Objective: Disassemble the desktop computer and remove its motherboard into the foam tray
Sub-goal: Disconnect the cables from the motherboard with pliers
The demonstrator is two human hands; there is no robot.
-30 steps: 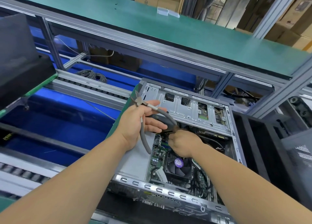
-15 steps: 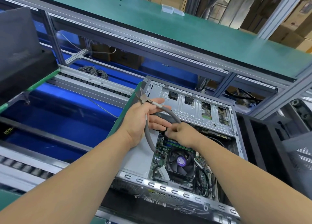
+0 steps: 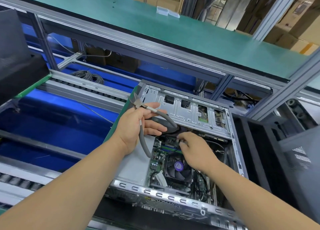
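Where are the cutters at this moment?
In the head view, the cutters are held in the left hand, left of centre, above the open case's left edge, blades pointing up and away.

Green-matted bench [image 3: 113, 134] carries open desktop case [image 3: 188, 112] at centre. Upper green shelf [image 3: 173, 32] at 12 o'clock: clear plastic box [image 3: 167, 12]. Roller conveyor [image 3: 83, 89] at 9 o'clock.
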